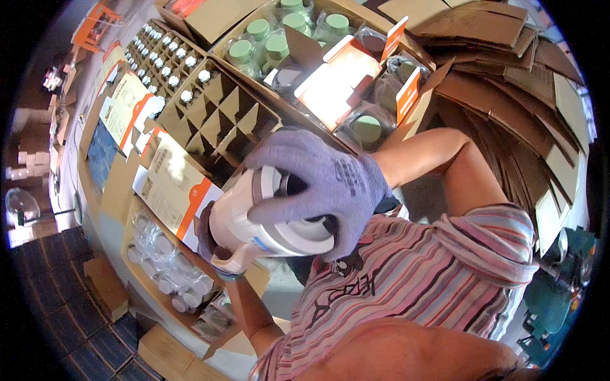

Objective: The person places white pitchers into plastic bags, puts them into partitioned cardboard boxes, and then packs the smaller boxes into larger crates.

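Bare skin (pixel 394 349) of the person fills the lower edge of view, closest to the camera, with a striped shirt (pixel 394 267) just above it. Beyond the shirt front, the person holds a white vessel (pixel 234 219) tilted on its side, with a side handle (pixel 235 261) and a small blue mark. The right hand (pixel 340 178), in a purple-grey glove, has its grip closed over the wider end, fingers spread along the vessel. The left hand (pixel 205 235), also gloved, has its grip around the opposite end; most of its fingers are hidden behind the vessel. Past the hands, close in view to the vessel, comes the near corner of a divided carton (pixel 244 95), its far cells filled with silver-capped bottles (pixel 168 63). Along that carton's right edge stands an open carton (pixel 222 47) of bagged green-lidded jars (pixel 276 44), and a white-and-orange box (pixel 337 82) lies on top toward its near right corner. At the left, a white-and-orange panel (pixel 175 184) slants over the far edge of another carton (pixel 143 279), which holds bagged white-capped containers (pixel 171 270). Flattened cardboard (pixel 508 108) is piled at the right.
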Demonstrator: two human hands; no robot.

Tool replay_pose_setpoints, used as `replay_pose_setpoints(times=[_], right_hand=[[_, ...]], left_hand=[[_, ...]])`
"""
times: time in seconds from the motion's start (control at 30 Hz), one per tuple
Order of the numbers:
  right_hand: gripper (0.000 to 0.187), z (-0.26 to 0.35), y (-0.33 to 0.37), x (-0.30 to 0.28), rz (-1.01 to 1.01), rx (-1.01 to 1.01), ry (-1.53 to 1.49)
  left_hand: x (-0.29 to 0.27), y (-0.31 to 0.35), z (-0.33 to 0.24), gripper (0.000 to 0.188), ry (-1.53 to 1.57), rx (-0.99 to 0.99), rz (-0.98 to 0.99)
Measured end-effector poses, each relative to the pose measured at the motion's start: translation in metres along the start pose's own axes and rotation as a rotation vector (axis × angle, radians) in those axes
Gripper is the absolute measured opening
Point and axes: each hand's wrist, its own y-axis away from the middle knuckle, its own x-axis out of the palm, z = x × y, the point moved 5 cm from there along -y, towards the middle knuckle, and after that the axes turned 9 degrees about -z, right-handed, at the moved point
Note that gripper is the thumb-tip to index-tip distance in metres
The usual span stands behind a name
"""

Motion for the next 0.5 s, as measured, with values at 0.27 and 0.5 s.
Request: replay_pose_setpoints(times=[0.27,0.5], right_hand=[[0.092,0.011,0.007,0.013,0.203,-0.092,0.04],[0.093,0.019,0.009,0.018,0.265,-0.147,-0.06]], left_hand=[[0.01,-0.024,0.026,0.066,-0.139,-0.302,0.442],[0.053,-0.024,0.04,0.068,0.094,-0.457,0.834]])
